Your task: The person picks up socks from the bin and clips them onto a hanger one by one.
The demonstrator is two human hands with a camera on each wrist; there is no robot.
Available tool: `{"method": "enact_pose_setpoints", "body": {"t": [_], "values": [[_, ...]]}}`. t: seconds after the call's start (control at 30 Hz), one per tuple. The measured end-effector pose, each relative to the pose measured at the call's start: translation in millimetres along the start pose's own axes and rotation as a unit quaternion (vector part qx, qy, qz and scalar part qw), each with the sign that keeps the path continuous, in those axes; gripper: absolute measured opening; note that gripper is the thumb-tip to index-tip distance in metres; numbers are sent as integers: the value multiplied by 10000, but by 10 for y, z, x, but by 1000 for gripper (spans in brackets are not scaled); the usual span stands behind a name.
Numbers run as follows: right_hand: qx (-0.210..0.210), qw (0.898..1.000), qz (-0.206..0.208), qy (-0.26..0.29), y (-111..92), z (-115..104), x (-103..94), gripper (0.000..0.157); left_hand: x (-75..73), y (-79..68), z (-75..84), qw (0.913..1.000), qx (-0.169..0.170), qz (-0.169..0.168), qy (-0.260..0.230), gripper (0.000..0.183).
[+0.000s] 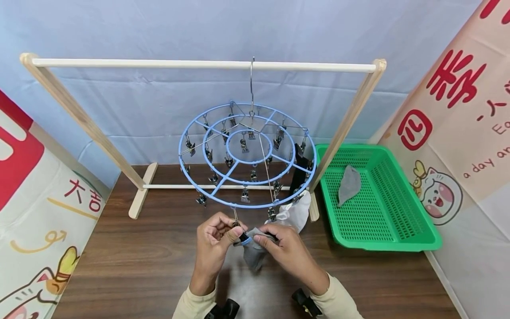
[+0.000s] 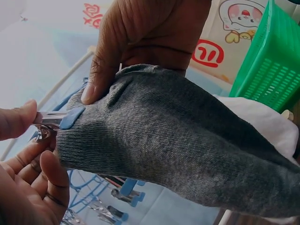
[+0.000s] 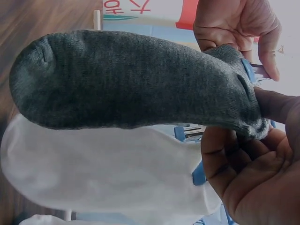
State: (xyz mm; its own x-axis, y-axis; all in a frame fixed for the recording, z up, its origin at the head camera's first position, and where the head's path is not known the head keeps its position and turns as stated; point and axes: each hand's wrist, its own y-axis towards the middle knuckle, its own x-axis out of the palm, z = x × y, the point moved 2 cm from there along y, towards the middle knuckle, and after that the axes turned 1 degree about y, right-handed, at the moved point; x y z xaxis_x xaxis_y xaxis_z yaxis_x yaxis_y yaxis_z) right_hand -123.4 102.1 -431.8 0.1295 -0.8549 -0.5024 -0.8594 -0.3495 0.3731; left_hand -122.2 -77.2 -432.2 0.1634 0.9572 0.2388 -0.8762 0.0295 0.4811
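Note:
A grey sock [image 2: 154, 131] hangs below the front of a round blue clip hanger [image 1: 226, 178]. My left hand [image 1: 211, 248] pinches a metal clip [image 2: 49, 119] between thumb and fingers; its blue tip lies over the sock's ribbed cuff. With thumb and fingers, my right hand [image 1: 288, 248] grips the cuff close beside that clip. The sock's toe end hangs free, best seen in the right wrist view. Behind it, a white sock [image 3: 93, 168] hangs from blue-tipped clips. Whether the clip's jaws bite fully on the grey cuff I cannot tell.
The hanger hooks over a white rod [image 1: 159, 64] on a wooden stand. Several other clips dangle from its rings. A black item [image 1: 299, 175] hangs at its right side. A green basket [image 1: 432, 239] stands at right, holding another grey sock [image 1: 349, 185].

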Motion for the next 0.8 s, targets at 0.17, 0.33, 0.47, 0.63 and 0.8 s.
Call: {"method": "enact_pose_setpoints", "body": {"t": [0.17,0.33,0.47,0.63,0.8], "values": [[72,9999,-56,74,-5,-1,2,4,-2,-6,7,10000,-63,39,48,13],[89,9999,-53,98,-4,-7,3,4,-4,-7,3,10000,-62,64,43,13],[65,9998,-71,165,-6,-5,12,4,-9,-8,2,9999,-74,114,31,12],[194,9994,-154,221,-16,0,22,6,-8,-5,14,9999,-44,119,-17,11],[328,9987,-296,257,-20,5,27,8,-5,2,29,10000,25,78,-57,11]]}}
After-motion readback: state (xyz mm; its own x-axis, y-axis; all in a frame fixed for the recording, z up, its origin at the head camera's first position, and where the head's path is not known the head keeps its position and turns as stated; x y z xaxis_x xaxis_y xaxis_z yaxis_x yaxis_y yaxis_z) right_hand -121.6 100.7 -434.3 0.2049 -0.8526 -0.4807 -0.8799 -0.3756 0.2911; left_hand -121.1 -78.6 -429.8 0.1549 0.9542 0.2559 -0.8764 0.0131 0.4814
